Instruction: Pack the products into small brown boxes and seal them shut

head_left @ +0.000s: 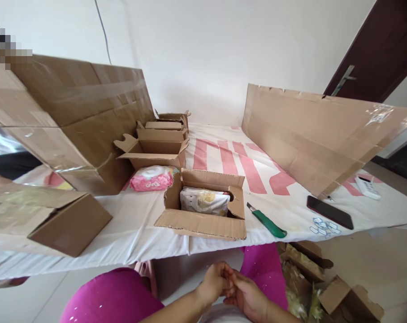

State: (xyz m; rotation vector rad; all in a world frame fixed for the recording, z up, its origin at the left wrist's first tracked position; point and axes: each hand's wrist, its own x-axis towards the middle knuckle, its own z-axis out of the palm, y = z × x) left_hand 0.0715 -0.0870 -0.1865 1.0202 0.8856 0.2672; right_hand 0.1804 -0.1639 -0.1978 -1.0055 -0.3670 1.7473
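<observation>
My left hand (216,281) and my right hand (246,292) meet above my lap, below the table's front edge. Their fingers are curled and touch each other; I see no object between them. Closest on the table is an opened cardboard box (200,224), flaps spread, with printed plastic packets (203,202) inside. To its right lies a green utility knife (267,222), its tip pointing up and left. A pink-and-white soft pack (152,178) rests behind the box on the left.
More open boxes (156,148) stand in a row behind. Large cardboard panels rise at left (106,107) and right (324,130). A closed box (69,224) sits front left. A phone (329,212) and small blue-edged stickers (324,227) lie right. Discarded cartons (338,296) are on the floor.
</observation>
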